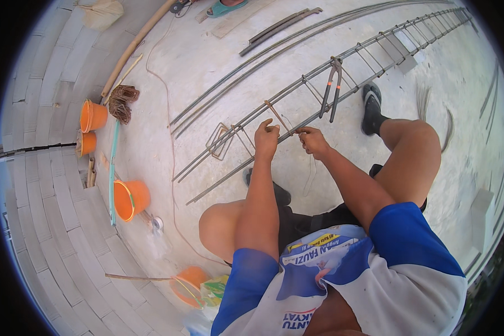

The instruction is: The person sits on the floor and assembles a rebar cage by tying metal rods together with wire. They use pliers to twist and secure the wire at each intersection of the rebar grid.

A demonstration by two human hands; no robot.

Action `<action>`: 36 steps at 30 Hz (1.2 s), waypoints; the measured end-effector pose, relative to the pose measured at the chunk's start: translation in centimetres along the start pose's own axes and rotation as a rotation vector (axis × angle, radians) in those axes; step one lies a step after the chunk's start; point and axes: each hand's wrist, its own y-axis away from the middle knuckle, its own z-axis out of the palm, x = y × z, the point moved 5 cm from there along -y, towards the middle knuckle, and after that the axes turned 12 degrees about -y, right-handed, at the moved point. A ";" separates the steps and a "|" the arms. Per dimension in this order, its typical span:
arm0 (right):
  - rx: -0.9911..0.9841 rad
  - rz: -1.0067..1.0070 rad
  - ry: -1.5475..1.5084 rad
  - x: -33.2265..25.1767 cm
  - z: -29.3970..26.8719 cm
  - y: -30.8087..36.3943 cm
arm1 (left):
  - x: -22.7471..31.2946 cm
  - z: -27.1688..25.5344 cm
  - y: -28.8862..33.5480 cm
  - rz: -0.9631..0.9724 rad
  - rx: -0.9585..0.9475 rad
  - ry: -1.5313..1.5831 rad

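Observation:
A long cage of steel reinforcing bars [357, 85], tied across with square stirrups, lies on the floor in front of me. My left hand [267, 138] is closed over the cage beside a rusty stirrup [276, 116]; what its fingers hold, if anything, is too small to make out. At the near bar, next to that stirrup's corner, my right hand [315, 142] pinches thin tie wire [310, 175], whose strands hang below it. Pincers [331, 92] with dark handles rest against the cage farther right. Loose stirrups [220, 141] lean at the cage's left end.
Long loose bars [235, 75] lie beyond the cage. Orange buckets [133, 199] and a rusty stirrup stack [122, 104] stand along the block wall [50, 201] at left. A cable [169, 112] crosses the floor. Wire bundles [424, 103] lie at right, near my shoe [371, 109].

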 end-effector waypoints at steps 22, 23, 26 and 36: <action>0.114 -0.495 0.445 -0.7 2.1 1.2 | 2.1 0.9 0.0 0.187 0.041 -0.030; 0.103 -0.515 0.472 -0.9 2.4 1.6 | 2.0 0.8 0.0 0.186 0.039 -0.022; 0.128 -0.551 0.580 -0.7 2.1 1.2 | 2.8 0.9 0.7 0.202 0.009 -0.050; 0.026 -0.735 0.814 -2.5 2.7 2.4 | 2.2 1.5 5.3 0.420 0.068 -0.360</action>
